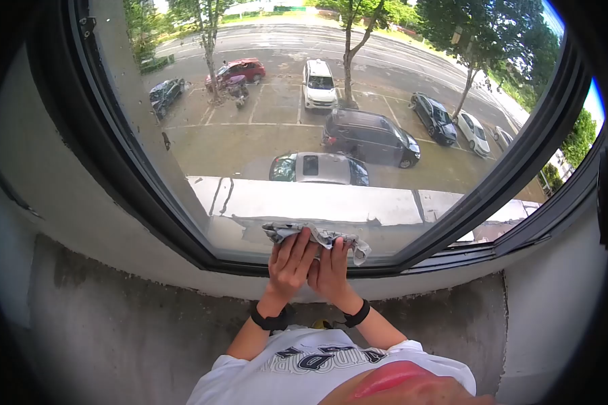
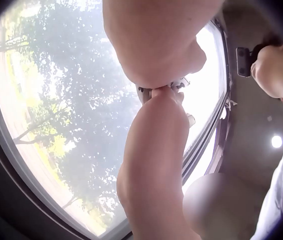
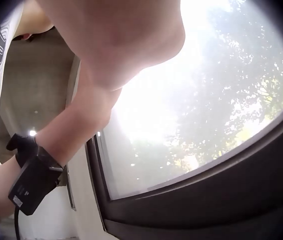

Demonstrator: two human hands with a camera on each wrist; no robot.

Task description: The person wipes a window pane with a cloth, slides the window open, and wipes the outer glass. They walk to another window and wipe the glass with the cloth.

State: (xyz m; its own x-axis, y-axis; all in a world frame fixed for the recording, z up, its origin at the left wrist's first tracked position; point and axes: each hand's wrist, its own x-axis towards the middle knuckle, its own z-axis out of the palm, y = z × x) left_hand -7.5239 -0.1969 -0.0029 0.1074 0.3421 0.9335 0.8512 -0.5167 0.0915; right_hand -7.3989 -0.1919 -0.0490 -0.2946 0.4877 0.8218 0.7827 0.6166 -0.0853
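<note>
From the head view, both hands press a crumpled newspaper wad [image 1: 317,237] flat against the window glass [image 1: 358,101], low down just above the dark frame [image 1: 115,169]. The left hand [image 1: 292,262] and right hand [image 1: 331,270] lie side by side, fingers fairly straight over the paper. In the left wrist view, paper edges peek between forearms. The right wrist view shows only glass and frame. Firm, even, overlapping strokes would probably wipe best.

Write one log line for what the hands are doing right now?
left hand: presses crumpled paper | right hand: presses same paper | paper: against window glass, near bottom frame
</note>
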